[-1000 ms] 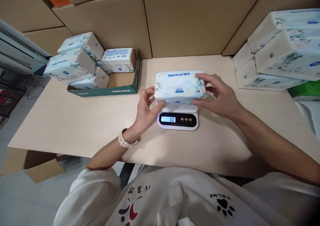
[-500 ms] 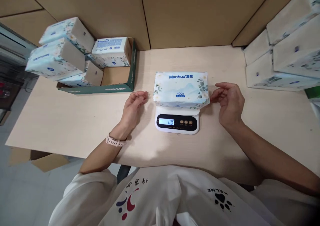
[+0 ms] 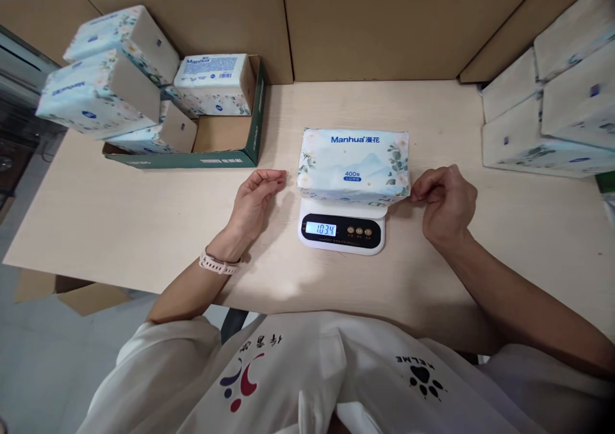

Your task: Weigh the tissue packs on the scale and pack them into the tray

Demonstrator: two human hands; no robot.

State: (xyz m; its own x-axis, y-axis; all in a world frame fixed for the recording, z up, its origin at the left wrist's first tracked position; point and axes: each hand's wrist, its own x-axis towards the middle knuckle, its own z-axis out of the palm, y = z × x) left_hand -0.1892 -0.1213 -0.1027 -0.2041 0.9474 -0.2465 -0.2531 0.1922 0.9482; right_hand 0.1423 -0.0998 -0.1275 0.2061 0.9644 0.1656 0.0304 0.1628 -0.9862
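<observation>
A pack of Manhua tissues (image 3: 354, 165) lies flat on a small white kitchen scale (image 3: 342, 232), whose display reads 103.4. My left hand (image 3: 256, 198) rests on the table just left of the pack, fingers loosely bent, holding nothing and not touching it. My right hand (image 3: 446, 201) rests on the table at the pack's right end. Its fingers are curled in with nothing in them, and the knuckles are close to the pack's lower right corner. A pale watch sits on my left wrist.
A green cardboard tray (image 3: 225, 159) at the back left holds several tissue packs (image 3: 103, 95), some stacked. More packs (image 3: 552, 120) are piled at the right edge. Brown cartons (image 3: 365, 24) wall off the back of the light wooden table (image 3: 120, 229).
Both hands have let go of the tissue pack and drawn back to the table on either side. The pack now rests on the scale, and the display went from 0.0 to 103.4.
</observation>
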